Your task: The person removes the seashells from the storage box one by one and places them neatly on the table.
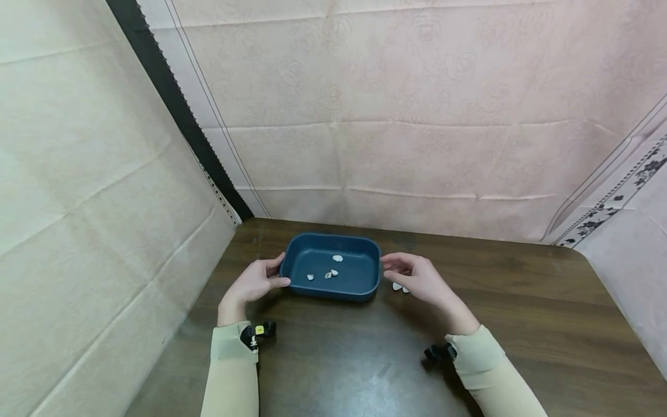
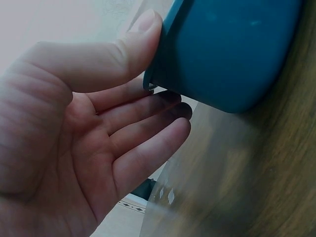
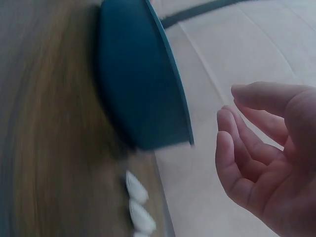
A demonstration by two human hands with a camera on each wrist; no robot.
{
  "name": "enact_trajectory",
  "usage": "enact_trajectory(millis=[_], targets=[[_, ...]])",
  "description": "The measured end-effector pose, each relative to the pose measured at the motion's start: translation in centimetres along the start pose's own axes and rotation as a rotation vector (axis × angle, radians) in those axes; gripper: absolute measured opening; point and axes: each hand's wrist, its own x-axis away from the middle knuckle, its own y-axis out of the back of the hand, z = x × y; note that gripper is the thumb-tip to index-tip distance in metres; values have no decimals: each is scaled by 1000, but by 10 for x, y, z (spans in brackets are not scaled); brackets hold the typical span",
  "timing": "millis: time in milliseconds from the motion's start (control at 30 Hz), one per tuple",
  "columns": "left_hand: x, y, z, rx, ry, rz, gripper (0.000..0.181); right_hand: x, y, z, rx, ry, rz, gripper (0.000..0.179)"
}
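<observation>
A blue rectangular tray (image 1: 333, 292) sits on the wooden table. Several small white shell-like pieces (image 1: 337, 258) lie scattered on its floor. My left hand (image 1: 255, 281) holds the tray's left end, thumb at the rim (image 2: 165, 37) and fingers reaching behind it. Off the tray's right end hovers my right hand (image 1: 411, 275), its fingers loosely bent and nothing showing between them. In the right wrist view this hand (image 3: 266, 153) stands apart from the tray wall (image 3: 143, 74). More white pieces (image 3: 140, 217) lie in a row on the table, partly hidden under the right hand in the head view.
The brown wooden table (image 1: 333, 359) extends toward me and to the right. Pale patterned cloth (image 1: 417, 116) hangs behind its back edge, and another cloth (image 1: 104, 202) hangs along the left. Dark wrist-worn devices (image 1: 254, 335) sit at both sleeves.
</observation>
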Motion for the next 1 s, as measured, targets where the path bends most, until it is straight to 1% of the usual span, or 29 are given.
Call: enact_trajectory(millis=[200, 367, 533, 700, 867, 1000], targets=[[0, 0, 1, -4, 1, -5, 73, -16, -21, 19, -27, 21, 26, 30], [0, -1, 1, -12, 10, -12, 74, -29, -34, 29, -44, 29, 49, 29], [1, -1, 0, -8, 11, -13, 73, -42, -49, 35, -14, 18, 41, 27], [2, 0, 0, -8, 3, -10, 73, -58, -68, 38, 43, -26, 15, 23], [1, 1, 0, -12, 4, -10, 73, -79, -84, 41, 122, -114, 12, 24], [1, 0, 1, -9, 3, -7, 74, -92, -94, 35, 156, -180, 17, 25]])
